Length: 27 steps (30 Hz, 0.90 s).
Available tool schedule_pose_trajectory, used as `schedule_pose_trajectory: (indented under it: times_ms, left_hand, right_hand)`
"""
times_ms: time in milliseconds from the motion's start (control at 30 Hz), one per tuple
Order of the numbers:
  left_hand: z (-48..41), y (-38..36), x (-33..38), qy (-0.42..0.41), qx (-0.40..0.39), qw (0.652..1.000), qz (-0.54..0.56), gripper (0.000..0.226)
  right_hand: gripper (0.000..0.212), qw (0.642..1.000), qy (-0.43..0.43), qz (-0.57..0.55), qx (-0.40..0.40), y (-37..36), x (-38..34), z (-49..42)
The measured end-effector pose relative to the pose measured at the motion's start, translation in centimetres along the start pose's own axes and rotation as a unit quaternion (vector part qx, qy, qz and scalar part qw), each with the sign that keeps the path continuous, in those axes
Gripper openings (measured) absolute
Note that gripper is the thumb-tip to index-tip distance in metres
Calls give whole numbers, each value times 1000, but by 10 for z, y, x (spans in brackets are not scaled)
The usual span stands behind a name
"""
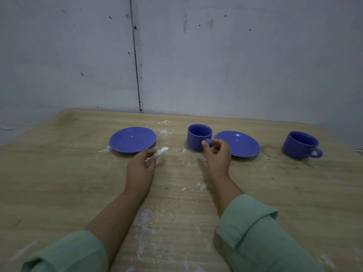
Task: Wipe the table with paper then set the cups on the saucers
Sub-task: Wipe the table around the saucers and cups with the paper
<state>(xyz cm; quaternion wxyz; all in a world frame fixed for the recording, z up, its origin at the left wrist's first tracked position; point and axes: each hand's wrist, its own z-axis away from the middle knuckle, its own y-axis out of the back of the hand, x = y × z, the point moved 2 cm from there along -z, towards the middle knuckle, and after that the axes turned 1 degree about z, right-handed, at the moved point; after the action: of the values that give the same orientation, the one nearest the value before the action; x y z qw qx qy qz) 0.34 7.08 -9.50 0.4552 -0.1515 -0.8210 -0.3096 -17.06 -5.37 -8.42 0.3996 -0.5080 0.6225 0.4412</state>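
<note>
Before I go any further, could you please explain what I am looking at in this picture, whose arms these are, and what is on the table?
There is no machine here: a person wears a camera on the head, so this single picture looks forward and down at their own two arms in green sleeves. The left hand is closed on a crumpled piece of white paper, beside the left saucer. The right hand pinches the handle of the middle cup, which stands on the table just left of the right saucer. A second cup stands alone further right. The wooden table shows white smears and scraps. Both saucers are empty, and a grey wall stands behind.
</note>
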Motion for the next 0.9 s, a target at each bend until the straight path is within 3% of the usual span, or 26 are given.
schedule_pose_trajectory:
  times_ms: [200,367,533,733,900]
  left_hand:
    - [-4,1,-8,27,38,998,49,22]
    - [-6,0,-10,59,23,994,86,20]
    - [-6,1,-11,59,25,994,83,15]
    - [-6,2,-10,60,15,996,64,19]
    - [-3,0,-5,36,-12,999,36,20]
  right_hand:
    - [42,998,-63,0,-29,-12,6,-14]
    - [17,985,-126,-105,-56,-24,3,-16]
    - [17,966,-129,-185,-126,-47,-1,-10]
    - [16,967,-126,-171,-139,-62,1,-8]
    - [17,988,-78,-68,-116,-55,1,-10]
